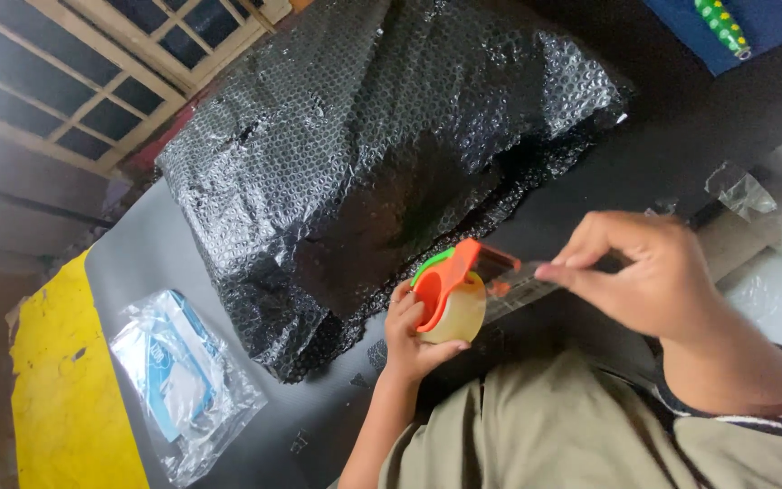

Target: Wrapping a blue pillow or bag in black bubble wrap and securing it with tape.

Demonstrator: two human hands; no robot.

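Observation:
My left hand grips an orange tape dispenser with a green tab, loaded with a roll of clear tape. My right hand pinches the free end of the clear tape strip and holds it stretched out to the right of the dispenser. Both hands hover over the dark grey tabletop, just in front of a large bundle wrapped in black bubble wrap.
A clear plastic bag with a blue and white item lies at the left, next to a yellow surface. A scrap of clear plastic sits at the right. A window frame fills the upper left.

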